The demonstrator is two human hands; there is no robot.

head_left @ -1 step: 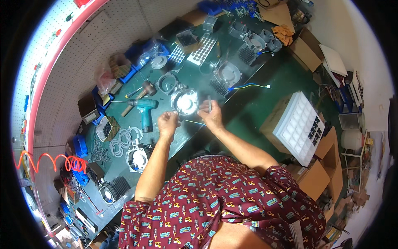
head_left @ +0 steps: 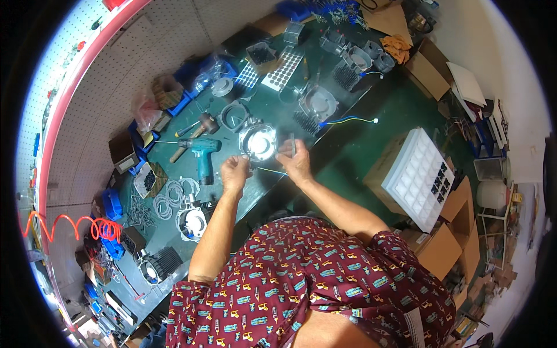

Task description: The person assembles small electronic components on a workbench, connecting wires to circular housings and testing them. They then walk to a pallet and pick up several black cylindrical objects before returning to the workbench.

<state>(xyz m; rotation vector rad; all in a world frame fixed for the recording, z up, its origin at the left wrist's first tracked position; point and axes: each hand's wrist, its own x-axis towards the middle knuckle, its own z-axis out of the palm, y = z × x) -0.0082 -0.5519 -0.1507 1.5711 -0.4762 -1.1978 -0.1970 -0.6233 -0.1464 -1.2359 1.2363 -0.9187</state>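
A round metal housing (head_left: 258, 142) with a brightly lit white centre lies on the green bench before me. My left hand (head_left: 234, 173) is closed in a pinch at its lower left edge; what the fingertips hold is too small to make out. On the other side, my right hand (head_left: 297, 165) has its thumb and fingers around a short grey strip (head_left: 292, 145), close to the housing's right edge. Thin yellow and blue wires (head_left: 271, 171) run between the hands, below the housing. Beyond it sits an open grey metal ring (head_left: 235, 116).
A teal power drill (head_left: 203, 158) and a hammer (head_left: 204, 125) lie left of my hands. Similar housings (head_left: 318, 103) with wires stand to the right. Clear rings (head_left: 168, 200) and another housing (head_left: 191, 223) sit near my left forearm. A white tray (head_left: 415, 180) rests on a carton at right.
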